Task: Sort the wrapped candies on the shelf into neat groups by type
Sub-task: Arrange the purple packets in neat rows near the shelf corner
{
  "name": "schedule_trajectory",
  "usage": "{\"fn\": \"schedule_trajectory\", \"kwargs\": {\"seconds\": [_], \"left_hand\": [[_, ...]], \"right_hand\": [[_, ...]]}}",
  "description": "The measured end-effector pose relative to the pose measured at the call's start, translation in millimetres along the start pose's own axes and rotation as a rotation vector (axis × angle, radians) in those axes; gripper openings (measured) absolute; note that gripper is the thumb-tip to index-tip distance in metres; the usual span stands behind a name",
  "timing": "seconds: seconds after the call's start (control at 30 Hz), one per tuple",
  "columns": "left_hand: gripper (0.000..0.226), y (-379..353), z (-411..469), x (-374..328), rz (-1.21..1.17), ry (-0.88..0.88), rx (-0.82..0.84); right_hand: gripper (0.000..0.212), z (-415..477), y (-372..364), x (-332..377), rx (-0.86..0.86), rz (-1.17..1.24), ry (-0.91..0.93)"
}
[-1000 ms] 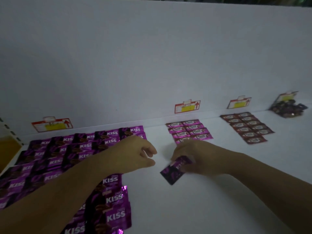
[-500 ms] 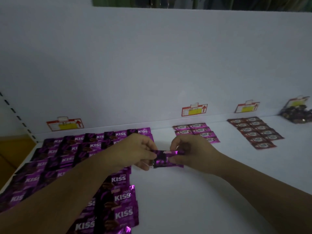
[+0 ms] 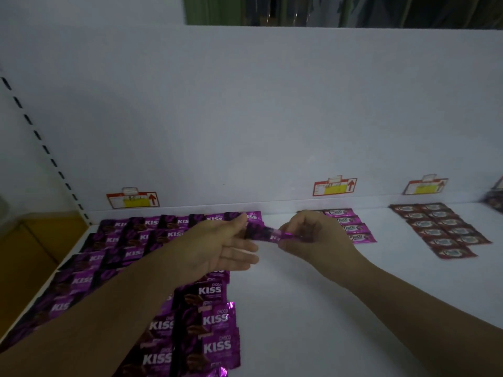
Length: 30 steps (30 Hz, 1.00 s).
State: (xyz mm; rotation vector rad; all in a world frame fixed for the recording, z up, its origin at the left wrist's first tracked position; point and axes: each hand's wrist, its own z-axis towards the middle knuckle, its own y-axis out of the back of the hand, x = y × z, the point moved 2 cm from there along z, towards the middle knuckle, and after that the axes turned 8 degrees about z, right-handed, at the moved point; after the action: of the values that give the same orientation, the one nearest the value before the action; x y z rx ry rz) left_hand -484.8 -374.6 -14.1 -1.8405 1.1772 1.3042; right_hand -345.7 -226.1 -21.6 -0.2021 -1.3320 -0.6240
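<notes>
On a white shelf (image 3: 340, 308) the right hand (image 3: 313, 238) pinches the right end of a purple wrapped candy (image 3: 269, 235) with curled fingers. The candy's left end lies between the thumb and the straight fingers of the left hand (image 3: 217, 248). Overlapping rows of purple KISS candies (image 3: 212, 319) cover the shelf's left part beneath the left forearm. Just behind the right hand is a small block of pink Choco candies (image 3: 353, 227), and further right a block of dark red candies (image 3: 443, 232). Three red and yellow price labels (image 3: 334, 186) hang on the white back panel (image 3: 245, 118).
</notes>
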Motion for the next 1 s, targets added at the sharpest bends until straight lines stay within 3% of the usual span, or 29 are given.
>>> {"fn": "schedule_trajectory", "kwargs": {"seconds": [0.07,0.17,0.3,0.63,0.8,0.87,0.93,1.0], "left_hand": [[0.046,-0.9,-2.5,0.6,-0.055,0.048,0.053],[0.025,-2.2,-3.5,1.2,-0.036,-0.019,0.030],[0.027,-0.9,-4.2,1.8,0.009,-0.052,-0.086],[0.024,2.1,-4.3,-1.7,0.030,-0.079,-0.084],[0.018,15.2,-7.4,-6.8,0.043,-0.150,-0.206],[0.015,27.0,-10.1,-5.7,0.282,-0.213,-0.341],[0.013,38.6,-16.0,-1.1,0.785,-0.309,-0.449],[0.015,43.9,-23.6,7.5,1.115,-0.396,-0.424]], "right_hand": [[0.027,-3.7,-3.2,2.7,0.022,-0.116,0.244],[0.017,-10.4,-7.1,4.1,0.083,-0.338,0.525],[0.022,-15.4,-5.8,1.3,0.149,-0.443,0.512],[0.025,-9.6,-7.7,9.0,0.162,-0.612,0.585],[0.025,4.5,-8.2,9.5,0.114,-0.675,0.557],[0.021,11.3,-2.3,5.3,0.012,-0.650,0.472],[0.019,15.7,2.0,-1.3,-0.044,-0.652,0.369],[0.019,16.0,-0.1,-10.2,-0.013,-0.660,0.319]]}}
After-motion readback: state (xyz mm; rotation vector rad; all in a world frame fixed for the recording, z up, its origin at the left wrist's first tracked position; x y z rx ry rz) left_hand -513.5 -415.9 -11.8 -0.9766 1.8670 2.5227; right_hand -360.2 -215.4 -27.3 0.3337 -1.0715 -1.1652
